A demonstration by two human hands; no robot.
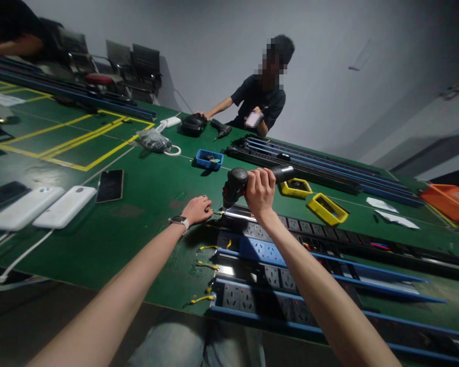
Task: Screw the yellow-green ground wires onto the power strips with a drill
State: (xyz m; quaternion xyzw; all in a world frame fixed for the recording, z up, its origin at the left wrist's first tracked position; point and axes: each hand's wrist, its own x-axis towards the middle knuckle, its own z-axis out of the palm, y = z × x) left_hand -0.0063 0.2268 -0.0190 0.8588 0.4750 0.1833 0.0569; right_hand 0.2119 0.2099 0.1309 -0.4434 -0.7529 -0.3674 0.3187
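Observation:
My right hand [260, 189] is wrapped round the handle of a black cordless drill [237, 182], whose head points down at the end of the farthest power strip [258, 232] in the near group. At that same end my left hand [198, 209], with a watch on its wrist, has its fingers curled in at a short green-yellow wire [216, 212]; the fingertips are partly hidden. Nearer to me lie several more socket strips, among them a blue one [265, 250] and a blue-edged one [239, 298], with yellow wires [202, 299] sticking out of their left ends.
Yellow bins [328, 209] and a blue bin [209, 159] stand beyond the strips. Across the table a person [263, 97] holds a phone near a second drill [222, 128]. White power banks [65, 206] and a phone [110, 185] lie left. An orange crate [449, 202] is far right.

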